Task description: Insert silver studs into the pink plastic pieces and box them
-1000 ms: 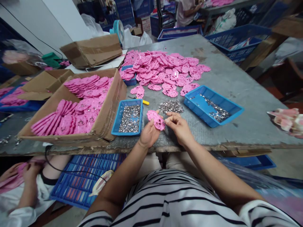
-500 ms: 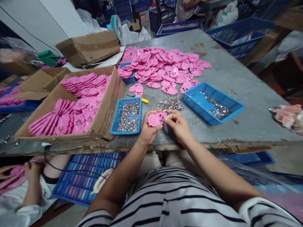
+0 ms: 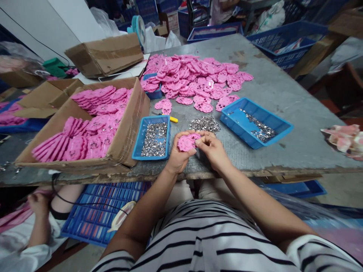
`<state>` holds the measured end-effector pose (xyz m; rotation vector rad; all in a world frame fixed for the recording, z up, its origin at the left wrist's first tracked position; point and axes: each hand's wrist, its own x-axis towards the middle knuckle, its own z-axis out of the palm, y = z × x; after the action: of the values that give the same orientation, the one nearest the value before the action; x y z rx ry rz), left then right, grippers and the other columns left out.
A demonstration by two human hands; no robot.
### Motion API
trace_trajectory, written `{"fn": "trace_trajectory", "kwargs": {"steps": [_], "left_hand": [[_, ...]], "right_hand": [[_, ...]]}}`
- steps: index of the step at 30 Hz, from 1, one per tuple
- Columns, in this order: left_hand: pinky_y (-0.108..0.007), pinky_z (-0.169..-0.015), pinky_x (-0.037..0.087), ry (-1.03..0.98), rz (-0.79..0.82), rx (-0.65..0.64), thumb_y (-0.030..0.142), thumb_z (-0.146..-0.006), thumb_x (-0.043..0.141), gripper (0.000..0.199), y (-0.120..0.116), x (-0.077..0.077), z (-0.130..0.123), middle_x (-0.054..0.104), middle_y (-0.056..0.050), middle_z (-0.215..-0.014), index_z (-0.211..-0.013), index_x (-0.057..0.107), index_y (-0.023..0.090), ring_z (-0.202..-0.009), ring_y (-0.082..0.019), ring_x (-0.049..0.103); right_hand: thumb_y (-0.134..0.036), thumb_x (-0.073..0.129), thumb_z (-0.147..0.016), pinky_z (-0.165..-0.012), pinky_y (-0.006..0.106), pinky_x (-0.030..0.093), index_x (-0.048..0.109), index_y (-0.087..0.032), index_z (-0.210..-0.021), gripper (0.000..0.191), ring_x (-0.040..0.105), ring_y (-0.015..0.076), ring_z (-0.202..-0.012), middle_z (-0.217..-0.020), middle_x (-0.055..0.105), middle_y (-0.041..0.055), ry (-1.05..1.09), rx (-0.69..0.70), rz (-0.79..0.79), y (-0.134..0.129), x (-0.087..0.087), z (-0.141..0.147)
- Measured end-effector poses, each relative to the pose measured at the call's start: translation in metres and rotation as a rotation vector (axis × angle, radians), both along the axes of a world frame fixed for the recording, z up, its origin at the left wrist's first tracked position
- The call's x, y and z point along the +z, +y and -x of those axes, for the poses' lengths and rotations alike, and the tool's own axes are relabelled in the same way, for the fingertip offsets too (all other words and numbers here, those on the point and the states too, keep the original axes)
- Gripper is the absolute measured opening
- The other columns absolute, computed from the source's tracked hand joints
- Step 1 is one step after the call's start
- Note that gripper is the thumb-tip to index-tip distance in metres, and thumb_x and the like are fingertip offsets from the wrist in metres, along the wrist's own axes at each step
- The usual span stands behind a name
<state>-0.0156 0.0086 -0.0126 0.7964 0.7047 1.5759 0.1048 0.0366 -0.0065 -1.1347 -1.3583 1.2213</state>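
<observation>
A pink scalloped plastic piece [image 3: 185,143] with small holes is held over the table's front edge. My left hand [image 3: 178,156] is closed around its left side, thumb along the lower edge. The fingers of my right hand [image 3: 213,149] pinch at its right end; whether they also hold a small metal part is hidden. Just behind the hands lies a loose heap of small shiny metal parts [image 3: 204,124]. To the left stands a blue tray [image 3: 136,145] full of similar metal parts, and to the right a larger blue tray [image 3: 241,128] holds a scattering of them.
A large pile of pink pieces [image 3: 193,73] covers the table's back middle. An open cardboard box [image 3: 133,124] of pink pieces stands at left. A yellow-handled tool [image 3: 173,119] lies behind the left tray. A co-worker's arm [image 3: 39,219] shows at lower left.
My right fingertips have shifted very slightly left along the pink piece. Both hands keep hold of it. At lower left, the co-worker's hand has moved a little.
</observation>
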Motion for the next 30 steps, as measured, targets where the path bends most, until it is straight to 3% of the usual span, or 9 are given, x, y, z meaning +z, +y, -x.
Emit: {"fn": "trace_trajectory", "kwargs": {"steps": [7, 19, 28, 30], "left_hand": [[-0.033, -0.103, 0.039, 0.009, -0.093, -0.038, 0.021, -0.055, 0.087, 0.054, 0.003, -0.009, 0.003, 0.063, -0.001, -0.114, -0.099, 0.057, 0.027, -0.114, -0.018, 0.058], [-0.036, -0.104, 0.038, 0.007, -0.051, -0.006, 0.021, -0.053, 0.088, 0.053, 0.004, -0.007, 0.002, 0.063, -0.002, -0.113, -0.097, 0.058, 0.026, -0.112, -0.02, 0.059], [-0.037, -0.106, 0.037, 0.04, -0.03, 0.019, 0.022, -0.053, 0.088, 0.053, 0.003, -0.005, 0.001, 0.064, -0.003, -0.113, -0.098, 0.059, 0.025, -0.113, -0.021, 0.058], [-0.036, -0.106, 0.037, 0.04, -0.023, 0.024, 0.022, -0.056, 0.086, 0.052, 0.003, -0.004, 0.0, 0.064, -0.004, -0.114, -0.101, 0.06, 0.024, -0.113, -0.021, 0.058]], "right_hand": [[-0.04, 0.071, -0.067, -0.1, 0.042, 0.037, 0.061, -0.021, -0.058, 0.024, 0.053, 0.0246, -0.106, -0.1, 0.059, 0.007, 0.052, 0.0, 0.013, 0.001, -0.001, 0.0], [-0.04, 0.07, -0.069, -0.098, 0.041, 0.04, 0.06, -0.02, -0.059, 0.024, 0.055, 0.0233, -0.103, -0.099, 0.06, 0.0066, 0.06, 0.009, 0.031, 0.003, -0.007, 0.001], [-0.03, 0.064, -0.074, -0.092, 0.042, 0.044, 0.057, -0.022, -0.067, 0.012, 0.055, 0.0237, -0.103, -0.104, 0.059, 0.0079, -0.127, -0.078, -0.221, 0.0, -0.013, 0.004], [-0.031, 0.065, -0.073, -0.09, 0.041, 0.045, 0.056, -0.023, -0.073, 0.012, 0.055, 0.0231, -0.101, -0.104, 0.06, 0.0073, -0.086, -0.079, -0.209, 0.001, -0.018, 0.005]]}}
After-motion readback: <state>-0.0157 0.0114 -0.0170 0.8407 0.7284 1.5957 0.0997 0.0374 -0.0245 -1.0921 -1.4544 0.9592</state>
